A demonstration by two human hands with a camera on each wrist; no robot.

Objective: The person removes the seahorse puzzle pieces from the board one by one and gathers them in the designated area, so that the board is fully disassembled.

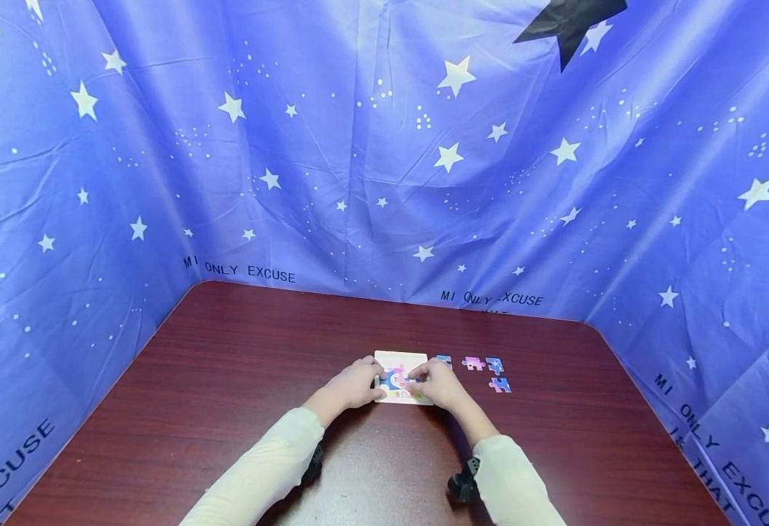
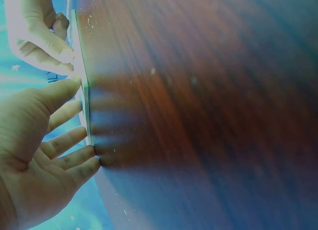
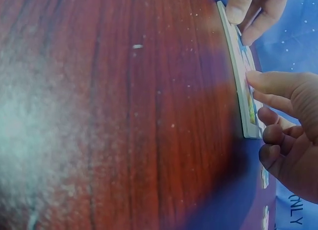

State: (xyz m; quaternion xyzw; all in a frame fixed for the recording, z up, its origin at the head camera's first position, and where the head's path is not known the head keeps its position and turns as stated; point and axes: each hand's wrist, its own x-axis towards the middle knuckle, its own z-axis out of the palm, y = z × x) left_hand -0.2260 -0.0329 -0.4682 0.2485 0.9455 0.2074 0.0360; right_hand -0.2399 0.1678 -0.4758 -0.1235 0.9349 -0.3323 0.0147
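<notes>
A white-framed jigsaw board (image 1: 400,356) lies on the table with colourful pieces in it. My left hand (image 1: 361,381) rests along its left edge; in the left wrist view the fingers of that left hand (image 2: 54,140) are spread and fairly straight, tips at the edge. Over the right part of the board, my right hand (image 1: 442,383) has thumb and index finger around a pink puzzle piece (image 1: 407,380), largely covered by the fingers. The right wrist view shows this right hand (image 3: 293,111) with its thumb tip down on the board and its other fingers curled.
Right of the board lie loose puzzle pieces: a blue one (image 1: 445,360) close behind the right hand, a pink one (image 1: 472,363), and two blue-and-pink ones (image 1: 494,365) farther right. A star-patterned blue curtain (image 1: 384,146) encloses the dark red wooden table (image 1: 259,329).
</notes>
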